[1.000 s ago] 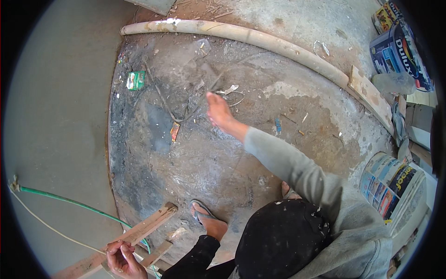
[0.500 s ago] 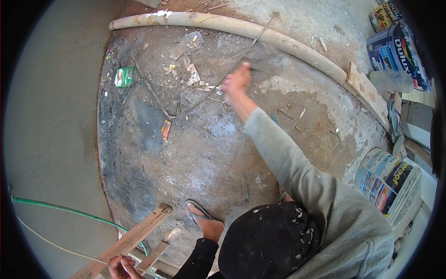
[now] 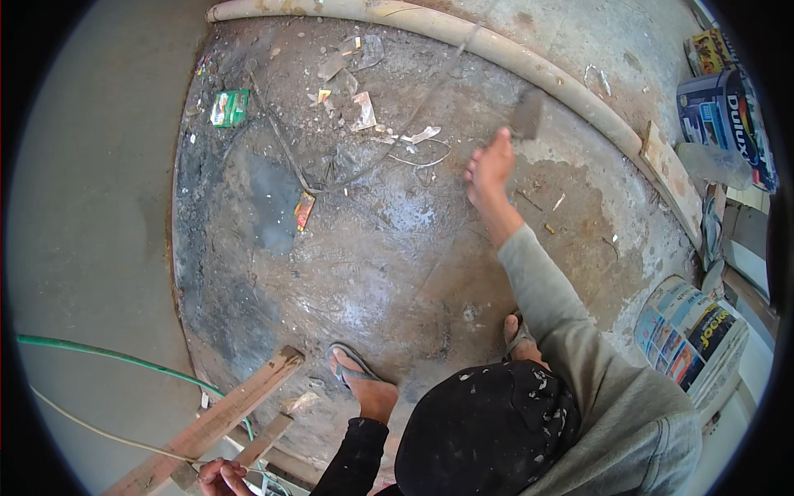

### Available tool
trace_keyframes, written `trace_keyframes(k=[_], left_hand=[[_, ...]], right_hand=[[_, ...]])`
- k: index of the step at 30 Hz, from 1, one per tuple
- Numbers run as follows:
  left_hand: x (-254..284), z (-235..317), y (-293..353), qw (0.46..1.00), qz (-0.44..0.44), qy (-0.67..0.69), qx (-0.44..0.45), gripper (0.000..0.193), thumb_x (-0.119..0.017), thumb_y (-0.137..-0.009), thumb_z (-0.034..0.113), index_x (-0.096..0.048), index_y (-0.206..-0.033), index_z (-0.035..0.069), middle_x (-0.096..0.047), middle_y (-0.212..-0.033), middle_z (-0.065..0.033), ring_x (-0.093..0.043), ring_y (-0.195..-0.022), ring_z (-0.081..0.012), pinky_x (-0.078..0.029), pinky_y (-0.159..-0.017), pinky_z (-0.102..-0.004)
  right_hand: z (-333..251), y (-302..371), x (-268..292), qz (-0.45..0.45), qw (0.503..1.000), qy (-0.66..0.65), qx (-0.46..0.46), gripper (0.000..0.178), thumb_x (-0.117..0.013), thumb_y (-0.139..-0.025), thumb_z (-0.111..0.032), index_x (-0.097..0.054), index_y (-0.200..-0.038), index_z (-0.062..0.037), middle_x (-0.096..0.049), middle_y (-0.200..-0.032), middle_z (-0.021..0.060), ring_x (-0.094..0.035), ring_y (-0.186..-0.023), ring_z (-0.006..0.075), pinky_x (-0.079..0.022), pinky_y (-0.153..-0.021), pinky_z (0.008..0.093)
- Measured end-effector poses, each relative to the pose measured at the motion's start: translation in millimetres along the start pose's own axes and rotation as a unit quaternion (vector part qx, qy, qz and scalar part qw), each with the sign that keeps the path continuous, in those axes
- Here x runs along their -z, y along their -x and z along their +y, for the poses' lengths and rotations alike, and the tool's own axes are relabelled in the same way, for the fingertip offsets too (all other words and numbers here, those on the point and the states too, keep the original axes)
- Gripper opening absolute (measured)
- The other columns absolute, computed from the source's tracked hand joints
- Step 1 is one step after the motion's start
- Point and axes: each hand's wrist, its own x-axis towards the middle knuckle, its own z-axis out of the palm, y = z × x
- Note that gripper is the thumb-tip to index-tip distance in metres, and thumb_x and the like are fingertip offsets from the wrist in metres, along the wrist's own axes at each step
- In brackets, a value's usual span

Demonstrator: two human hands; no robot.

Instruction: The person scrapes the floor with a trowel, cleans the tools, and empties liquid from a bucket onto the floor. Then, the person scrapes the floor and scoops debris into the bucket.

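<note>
My right hand (image 3: pixel 490 168) reaches out over the dirty concrete floor (image 3: pixel 397 273), its fingers curled. At its fingertips is a dark, flat, blade-like tool (image 3: pixel 527 116), smeared by motion, its exact kind unclear. On the floor to the left of this hand lie a thin bent rod or cord (image 3: pixel 285 157) and a loop of white string (image 3: pixel 426 163). At the lower left edge my left hand (image 3: pixel 222 478) is partly cut off, fingers curled together. A cream cord (image 3: pixel 107 433) runs up to it; whether the fingers grip the cord is hidden.
A long pale pipe (image 3: pixel 397 15) crosses the far side. Paint tubs (image 3: pixel 703 107) and a white bucket (image 3: pixel 682 318) stand at the right, near a plank (image 3: pixel 672 182). Timbers (image 3: pixel 207 422) and a green hose (image 3: pixel 116 355) are at lower left. Wrappers (image 3: pixel 230 108) litter the floor.
My right hand has swung to the right with the blurred dark tool. My left hand has barely moved. The view has shifted slightly.
</note>
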Motion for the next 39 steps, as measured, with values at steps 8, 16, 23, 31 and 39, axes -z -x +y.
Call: trace_keyframes(k=[8, 16, 23, 31, 39], left_hand=[[-8, 12, 0, 0.999, -0.013, 0.017, -0.045, 0.015, -0.058, -0.09, 0.012, -0.057, -0.099, 0.0, -0.061, -0.078, -0.0118, -0.058, -0.065, -0.0151, -0.049, -0.058, -0.0237], [7, -1, -5, 0.998, -0.014, -0.006, -0.056, 0.013, -0.058, -0.09, 0.011, -0.058, -0.096, 0.0, -0.062, -0.077, -0.0116, -0.056, -0.063, -0.014, -0.048, -0.056, -0.0231], [4, -3, -4, 1.0, -0.024, -0.002, -0.005, 0.015, -0.059, -0.089, 0.012, -0.058, -0.097, -0.001, -0.062, -0.077, -0.0116, -0.058, -0.064, -0.015, -0.05, -0.059, -0.0233], [-12, 12, -8, 0.998, -0.006, 0.011, -0.054, 0.014, -0.059, -0.089, 0.011, -0.057, -0.097, -0.001, -0.062, -0.077, -0.0117, -0.058, -0.064, -0.0161, -0.049, -0.058, -0.0259], [2, 5, -2, 1.0, -0.014, 0.015, -0.023, 0.011, -0.057, -0.09, 0.008, -0.057, -0.098, 0.0, -0.062, -0.077, -0.0127, -0.057, -0.064, -0.0161, -0.048, -0.06, -0.0269]], right_hand=[[68, 23, -221, -0.348, 0.879, 0.318, -0.072, 0.045, -0.035, -0.095, -0.043, -0.054, -0.086, -0.0023, -0.053, -0.059, 0.0094, -0.05, -0.045, 0.0219, -0.04, -0.04, 0.0386], [47, 65, 12, -0.187, 0.977, 0.101, -0.018, 0.031, -0.037, -0.096, -0.038, -0.05, -0.105, -0.0111, -0.046, -0.065, 0.0002, -0.041, -0.043, 0.009, -0.034, -0.035, 0.0252], [60, 66, 70, -0.051, 0.972, 0.227, -0.026, 0.037, -0.031, -0.098, -0.037, -0.048, -0.085, -0.0062, -0.046, -0.062, 0.0042, -0.047, -0.048, 0.0158, -0.042, -0.043, 0.03], [123, 82, -194, -0.221, 0.944, 0.225, -0.096, 0.042, -0.037, -0.095, -0.045, -0.051, -0.09, -0.0056, -0.044, -0.053, 0.0017, -0.039, -0.038, 0.0134, -0.031, -0.033, 0.0302], [43, 87, 101, -0.016, 0.996, 0.086, -0.013, 0.031, -0.034, -0.095, -0.046, -0.037, -0.081, -0.0182, -0.033, -0.056, -0.0037, -0.028, -0.041, 0.0077, -0.024, -0.036, 0.023]])
